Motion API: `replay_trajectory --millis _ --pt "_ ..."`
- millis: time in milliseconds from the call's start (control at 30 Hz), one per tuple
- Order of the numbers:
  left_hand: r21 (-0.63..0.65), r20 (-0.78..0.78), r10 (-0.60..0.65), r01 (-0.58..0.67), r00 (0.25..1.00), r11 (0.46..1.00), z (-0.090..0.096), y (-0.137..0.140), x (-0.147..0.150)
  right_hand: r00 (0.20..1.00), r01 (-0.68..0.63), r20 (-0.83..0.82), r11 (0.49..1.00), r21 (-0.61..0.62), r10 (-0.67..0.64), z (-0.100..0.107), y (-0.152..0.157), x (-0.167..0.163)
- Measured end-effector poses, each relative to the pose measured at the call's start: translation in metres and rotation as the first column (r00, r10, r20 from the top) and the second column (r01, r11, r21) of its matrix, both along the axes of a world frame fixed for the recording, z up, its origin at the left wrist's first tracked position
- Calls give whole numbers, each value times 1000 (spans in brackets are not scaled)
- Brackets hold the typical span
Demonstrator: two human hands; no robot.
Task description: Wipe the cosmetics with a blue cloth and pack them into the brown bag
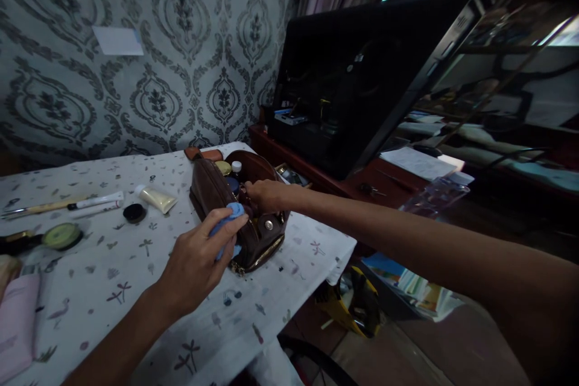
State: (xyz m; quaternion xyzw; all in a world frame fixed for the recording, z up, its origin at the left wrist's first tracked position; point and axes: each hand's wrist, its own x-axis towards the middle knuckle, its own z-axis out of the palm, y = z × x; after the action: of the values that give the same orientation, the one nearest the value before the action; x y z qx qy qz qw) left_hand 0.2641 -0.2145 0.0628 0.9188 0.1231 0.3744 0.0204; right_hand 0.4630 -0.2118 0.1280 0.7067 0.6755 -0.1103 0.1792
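A brown leather handbag (205, 184) lies on the table with its zipped top wide apart. Inside it are a white-capped bottle (236, 167), a round yellowish lid (223, 167) and a dark blue item (232, 184). My left hand (199, 256) pinches a bunched blue cloth (234, 212) against the near side of the bag. From the right, my right hand (265, 195) reaches across to the bag's opening, its fingers curled on the edge there. Those fingertips are partly hidden.
Left on the patterned tablecloth (149, 325) lie a cream tube (156, 198), a black round cap (134, 213), pens (97, 202), a green-topped round container (62, 236) and a pink tube (18, 325). A large black screen (344, 84) leans at the back right, beside keys (371, 189).
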Motion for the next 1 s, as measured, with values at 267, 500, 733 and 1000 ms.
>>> replay_trajectory --millis 267,500,733,1000 --pt "17 -8 13 -13 1000 1000 -1 -1 0 1000 -28 -7 985 169 30 -12 -12 5" --pt "9 -1 4 -3 1000 1000 -1 -1 0 996 -91 28 977 195 87 -17 -11 10" --pt "8 -20 6 -5 1000 1000 0 -1 0 986 -130 122 984 122 115 -8 -12 2" --pt "16 -15 14 -13 1000 1000 0 -1 1 946 -316 140 928 197 293 -11 -9 18"
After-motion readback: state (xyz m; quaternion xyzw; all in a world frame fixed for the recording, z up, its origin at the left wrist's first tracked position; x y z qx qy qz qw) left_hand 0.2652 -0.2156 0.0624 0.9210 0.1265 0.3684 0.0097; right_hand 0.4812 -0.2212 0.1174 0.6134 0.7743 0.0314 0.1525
